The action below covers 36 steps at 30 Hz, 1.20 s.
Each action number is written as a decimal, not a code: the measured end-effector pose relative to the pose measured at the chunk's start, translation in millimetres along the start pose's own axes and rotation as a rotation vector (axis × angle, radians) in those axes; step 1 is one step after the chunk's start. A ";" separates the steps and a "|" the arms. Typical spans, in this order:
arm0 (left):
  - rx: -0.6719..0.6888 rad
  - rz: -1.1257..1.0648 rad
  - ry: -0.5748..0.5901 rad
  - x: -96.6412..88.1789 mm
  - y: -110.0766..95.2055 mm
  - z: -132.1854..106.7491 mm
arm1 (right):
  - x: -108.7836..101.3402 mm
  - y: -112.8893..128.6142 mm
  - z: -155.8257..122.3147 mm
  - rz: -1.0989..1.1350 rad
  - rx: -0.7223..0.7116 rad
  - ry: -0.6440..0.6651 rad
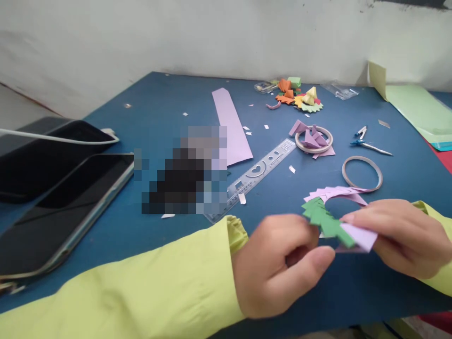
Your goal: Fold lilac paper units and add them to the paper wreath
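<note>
A curved chain of folded paper pieces, a paper ring (326, 220) in green and light purple, is held above the near right part of the table. My left hand (278, 263) is closed, its curled fingers reaching behind the green section and its thumb just below. On the other side my right hand (411, 235) pinches a light purple piece (358, 235) at the green end. The fingertips behind the paper are hidden. Just beyond the chain lies a tape roll (344, 172). Another tape roll (297, 143) farther back has folded purple pieces (312, 139) inside and around it.
A clear ruler (259, 172) and a purple paper strip (233, 125) lie mid-table on the blue table (169, 103). Compasses (370, 147) rest at right, near green sheets (420, 110). Colourful folded paper (294, 96) sits at the back. A phone (77, 207) lies left, beside a blurred patch.
</note>
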State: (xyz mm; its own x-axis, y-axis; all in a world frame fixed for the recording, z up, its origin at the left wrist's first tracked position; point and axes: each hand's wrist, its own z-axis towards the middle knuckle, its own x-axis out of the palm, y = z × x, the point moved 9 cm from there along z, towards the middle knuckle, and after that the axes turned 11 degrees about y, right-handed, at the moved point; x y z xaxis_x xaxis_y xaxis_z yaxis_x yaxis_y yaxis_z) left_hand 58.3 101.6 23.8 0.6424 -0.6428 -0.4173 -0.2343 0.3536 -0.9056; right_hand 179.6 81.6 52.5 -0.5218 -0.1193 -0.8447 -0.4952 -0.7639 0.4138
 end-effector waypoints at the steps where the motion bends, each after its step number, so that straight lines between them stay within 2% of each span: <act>1: 0.097 0.166 -0.150 -11.3 -8.9 -3.4 | -3.2 -9.6 1.9 0.138 0.103 -0.044; 3: 0.218 0.364 -0.422 -26.6 -19.8 -13.9 | 1.0 -27.1 3.4 0.470 0.306 -0.082; 4: 0.249 0.406 -0.504 -30.0 -21.5 -17.5 | 8.4 -31.5 3.9 0.631 0.387 -0.060; 5: 0.262 0.422 -0.530 -30.6 -21.4 -18.1 | 17.5 -32.4 4.4 0.773 0.450 -0.012; 6: 0.264 0.420 -0.502 -28.7 -20.1 -15.8 | 25.6 -31.2 4.6 0.883 0.498 0.039; 8: 0.251 0.340 -0.330 -19.2 -16.1 -6.8 | 34.9 -26.0 5.0 0.992 0.542 0.126; 10: 0.205 0.159 -0.148 -9.3 -11.9 -0.4 | 32.9 -22.8 6.6 0.973 0.527 0.143; 12: 0.074 -0.028 -0.049 -3.3 -4.3 2.4 | 26.0 -22.2 8.4 0.906 0.492 0.121; 15: -0.165 -0.257 -0.008 3.3 9.5 0.8 | 24.0 -23.2 7.8 0.919 0.470 0.129; 18: -0.274 -0.456 0.003 9.8 17.7 -1.1 | 37.3 -21.6 3.7 1.122 0.465 0.241; 22: -0.299 -0.553 0.022 14.3 24.3 -0.2 | 51.0 -23.4 1.1 1.330 0.465 0.300; 26: -0.306 -0.532 0.038 17.9 30.3 1.9 | 58.4 -29.1 1.2 1.234 0.541 0.310; 31: -0.303 -0.514 0.149 29.0 32.1 4.2 | 66.0 -28.2 -3.2 1.152 0.640 0.362; 36: -0.328 -0.441 0.179 27.8 29.8 2.7 | 62.0 -29.6 -3.1 0.956 0.611 0.369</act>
State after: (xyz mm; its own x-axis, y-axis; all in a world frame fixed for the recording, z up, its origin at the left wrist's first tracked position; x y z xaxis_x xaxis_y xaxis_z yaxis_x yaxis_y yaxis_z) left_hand 71.2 96.1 -14.7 0.6037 -0.7968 0.0247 -0.2048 -0.1850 -0.9612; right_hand 164.1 94.8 -13.1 -0.6773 -0.7272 -0.1117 -0.3159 0.1502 0.9368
